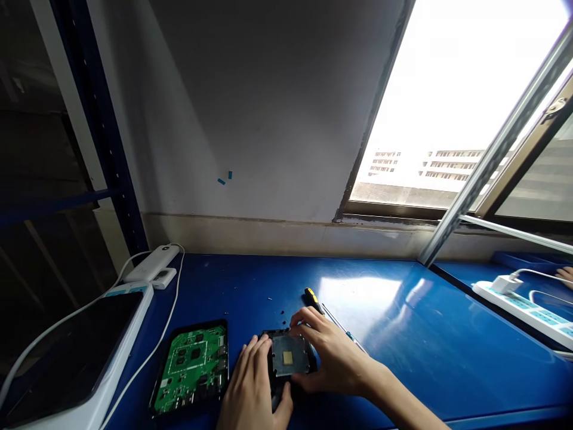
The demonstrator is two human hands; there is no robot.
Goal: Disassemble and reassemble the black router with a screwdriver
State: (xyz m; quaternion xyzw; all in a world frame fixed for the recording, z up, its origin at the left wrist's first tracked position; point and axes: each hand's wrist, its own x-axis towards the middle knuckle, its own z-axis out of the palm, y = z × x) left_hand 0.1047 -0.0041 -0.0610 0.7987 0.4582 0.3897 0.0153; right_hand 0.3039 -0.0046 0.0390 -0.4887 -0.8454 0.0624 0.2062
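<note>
Nearest the camera, the black housing (pixel 312 359) is gripped by the left hand (pixel 247 382), fingers together, thumb apart. Its metal plate (pixel 298 349) is spanned by the right hand (pixel 333 352), thumb and fingers spread; whether it is pinched cannot be told. Set on the table (pixel 250 278) beside the circuit board (pixel 192 361), the housing seems light, stiff, best held by its rim.

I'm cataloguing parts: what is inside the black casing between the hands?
Inside the black casing lies a grey plate with a yellowish square on it. Whatever is under the plate is covered, and the left hand and right hand hide parts of the rim.
</note>
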